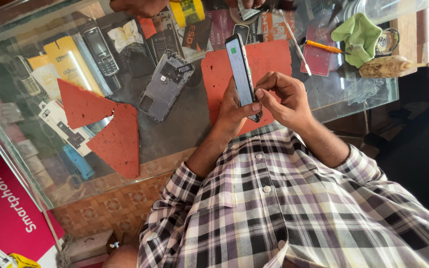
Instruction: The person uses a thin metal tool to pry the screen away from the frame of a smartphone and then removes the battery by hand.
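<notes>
- Head view, centre of frame: slim dark smartphone with a lit pale screen (pixel 240 74) held on edge above a red rough-edged mat (pixel 269 62) on the glass counter (pixel 184 124).
- Hand on the picture's left (pixel 234 110) wraps the phone's lower end, thumb on the screen edge.
- Hand on the picture's right (pixel 284 97) has fingertips pinched at the phone's lower edge; what they pinch, cannot tell.
- Left of centre: opened phone back shell, grey (pixel 166 85), lying flat.
- Upper right: green cloth (pixel 359 35), orange-handled tool (pixel 323 47).
- Top edge: another person's hand (pixel 137 7).
</notes>
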